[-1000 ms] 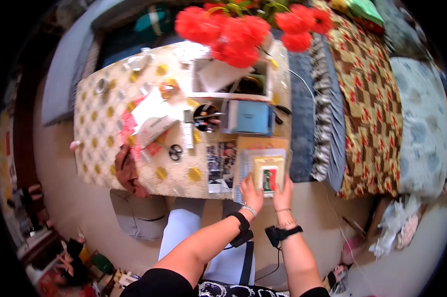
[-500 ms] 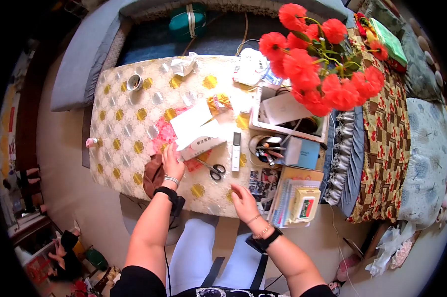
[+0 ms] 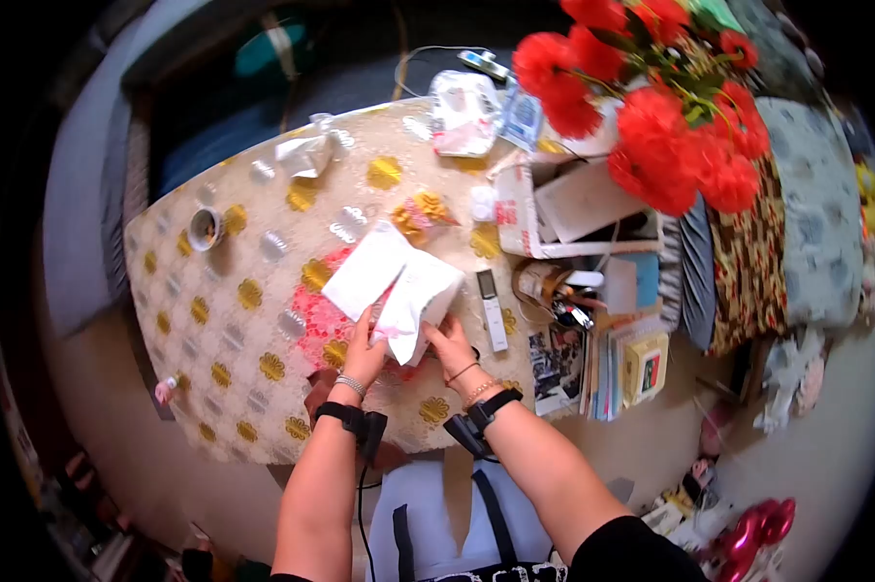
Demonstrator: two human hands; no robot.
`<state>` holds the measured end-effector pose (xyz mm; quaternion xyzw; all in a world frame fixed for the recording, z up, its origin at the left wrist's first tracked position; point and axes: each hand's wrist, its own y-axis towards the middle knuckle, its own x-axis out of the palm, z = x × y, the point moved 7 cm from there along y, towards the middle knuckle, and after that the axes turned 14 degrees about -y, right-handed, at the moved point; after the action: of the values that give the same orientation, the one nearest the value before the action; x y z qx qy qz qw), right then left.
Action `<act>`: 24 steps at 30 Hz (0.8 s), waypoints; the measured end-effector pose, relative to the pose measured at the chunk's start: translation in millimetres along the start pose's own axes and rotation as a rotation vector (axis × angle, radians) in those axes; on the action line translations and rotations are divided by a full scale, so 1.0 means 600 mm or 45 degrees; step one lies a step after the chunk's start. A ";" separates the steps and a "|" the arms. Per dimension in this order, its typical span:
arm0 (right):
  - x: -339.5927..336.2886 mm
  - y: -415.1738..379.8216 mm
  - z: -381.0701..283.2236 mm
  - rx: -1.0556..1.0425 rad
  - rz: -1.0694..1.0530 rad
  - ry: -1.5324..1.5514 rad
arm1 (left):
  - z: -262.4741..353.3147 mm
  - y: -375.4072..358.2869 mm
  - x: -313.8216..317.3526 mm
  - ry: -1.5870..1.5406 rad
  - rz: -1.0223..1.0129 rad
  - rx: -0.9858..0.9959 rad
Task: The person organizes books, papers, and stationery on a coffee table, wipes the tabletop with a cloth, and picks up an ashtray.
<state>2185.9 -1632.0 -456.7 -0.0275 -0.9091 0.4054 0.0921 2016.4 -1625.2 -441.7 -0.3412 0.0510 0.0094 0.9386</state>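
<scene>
A white paper box with a loose white flap or bag on top (image 3: pixel 420 296) is between my two hands near the table's middle. My left hand (image 3: pixel 365 351) closes on its lower left edge. On its right side rests my right hand (image 3: pixel 450 351), thumb and fingers against it. Another white sheet (image 3: pixel 367 270) lies to the left, over a pink-red cloth (image 3: pixel 313 315). Just above sits a yellow and orange packet (image 3: pixel 422 215). To the right is a white remote-like device with a dark screen (image 3: pixel 493 310). Most of the scissors are hidden behind the box and my right hand.
A patterned tablecloth (image 3: pixel 253 339) covers the table. A cup (image 3: pixel 205 229) and crumpled tissue (image 3: pixel 306 153) stand at the upper left. On the right are a white basket (image 3: pixel 521 209), a pen holder (image 3: pixel 544 283), books (image 3: pixel 607 364) and red flowers (image 3: pixel 655 136).
My right hand has moved up from the table's edge to the box. My left hand has shifted right onto it. The box is now turned more upright, and the view has shifted.
</scene>
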 end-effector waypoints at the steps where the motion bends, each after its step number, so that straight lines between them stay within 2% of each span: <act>1: 0.004 -0.008 -0.016 -0.026 0.033 -0.032 | 0.000 -0.004 0.009 0.011 -0.051 -0.003; 2: 0.006 -0.022 -0.022 0.051 0.079 -0.124 | 0.004 -0.011 0.015 0.045 -0.101 0.058; 3: 0.012 -0.019 -0.016 -0.002 -0.044 -0.175 | 0.009 -0.024 0.028 0.073 -0.159 0.117; 5: 0.001 -0.075 -0.067 -0.025 0.093 -0.414 | 0.045 -0.077 0.045 -0.051 -0.130 0.200; 7: -0.020 -0.110 -0.028 -0.176 0.002 -0.232 | 0.029 -0.133 0.063 -0.318 -0.137 0.062; 9: -0.078 -0.168 -0.020 -0.184 -0.022 -0.288 | 0.011 -0.200 0.106 -0.413 -0.282 -0.041; 11: -0.149 -0.225 0.015 -0.030 -0.035 -0.327 | 0.002 -0.265 0.168 -0.300 -0.560 -0.176; 13: -0.241 -0.276 0.036 -0.013 0.140 -0.578 | -0.035 -0.307 0.218 -0.419 -0.655 -0.365; 16: -0.336 -0.294 0.072 0.138 0.169 -0.334 | -0.049 -0.306 0.281 -0.280 -0.666 -0.293; 18: -0.366 -0.279 0.079 0.199 0.094 -0.242 | -0.047 -0.281 0.328 -0.550 -0.495 -0.564; 19: -0.373 -0.272 0.075 0.199 0.083 -0.245 | -0.033 -0.264 0.350 -0.553 -0.484 -0.561; 21: -0.367 -0.256 0.058 0.106 0.024 -0.324 | -0.028 -0.250 0.391 -0.700 -0.442 -0.826; 22: -0.375 -0.252 0.042 -0.074 0.184 -0.556 | -0.056 -0.230 0.405 -0.685 -0.461 -0.730; 23: -0.386 -0.255 0.040 -0.103 0.310 -0.871 | -0.091 -0.218 0.414 -0.692 -0.444 -0.727; 24: -0.380 -0.270 0.019 -0.184 0.354 -0.919 | -0.100 -0.204 0.424 -0.761 -0.437 -0.686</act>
<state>2411.3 -1777.2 -376.7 -0.0125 -0.8968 0.3326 -0.2914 2270.4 -1761.9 -435.5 -0.5598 -0.2845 -0.0356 0.7775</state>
